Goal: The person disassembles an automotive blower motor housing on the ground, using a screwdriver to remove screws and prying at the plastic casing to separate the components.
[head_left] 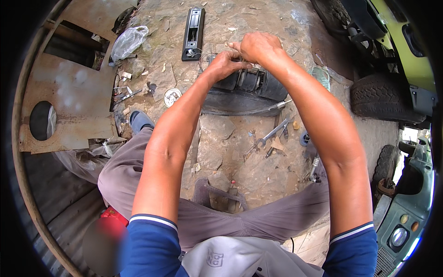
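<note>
One black rounded unit (250, 82) lies lengthwise left to right.

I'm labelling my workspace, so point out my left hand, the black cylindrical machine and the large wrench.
Left hand (224, 66): head view, back of hand.
Black cylindrical machine (274, 87): head view, right end.
Large wrench (275, 132): head view, mid-handle.

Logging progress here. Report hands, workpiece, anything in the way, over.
Left hand at far edge of black cylindrical unit, right hand close beside, grips unclear. Unit partly hidden by hands. Wrench on ground at near side, clear of hands.
</note>
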The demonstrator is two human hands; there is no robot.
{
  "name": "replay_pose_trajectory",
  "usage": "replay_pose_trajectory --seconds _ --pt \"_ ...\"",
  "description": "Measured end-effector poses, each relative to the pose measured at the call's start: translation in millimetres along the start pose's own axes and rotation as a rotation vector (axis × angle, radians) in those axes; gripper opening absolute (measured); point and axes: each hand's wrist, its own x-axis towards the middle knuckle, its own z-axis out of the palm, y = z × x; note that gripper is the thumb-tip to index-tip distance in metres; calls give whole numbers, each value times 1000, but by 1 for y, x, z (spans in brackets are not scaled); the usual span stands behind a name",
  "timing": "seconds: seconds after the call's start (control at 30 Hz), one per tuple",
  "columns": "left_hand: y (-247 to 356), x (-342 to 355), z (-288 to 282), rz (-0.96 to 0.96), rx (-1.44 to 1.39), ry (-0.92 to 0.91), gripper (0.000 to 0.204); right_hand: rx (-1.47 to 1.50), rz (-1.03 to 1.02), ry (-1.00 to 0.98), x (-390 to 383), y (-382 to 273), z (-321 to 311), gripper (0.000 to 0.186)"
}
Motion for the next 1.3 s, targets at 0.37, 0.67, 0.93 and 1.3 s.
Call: replay_pose_trajectory --seconds 0.37,0.67,0.93,1.3 --pt "-11 8 17 10 135 -31 51 8 -244 -125 42 25 30 37" --pt "-14 17 7 -43 -24 -113 48 92 -99 -42 37 21 27 35" --pt "-18 9 3 -50 40 -36 54 -101 -32 -76 16 -6 -2 32" --pt "-17 12 1 -85 136 -53 50 -21 -21 -129 12 1 -12 56"
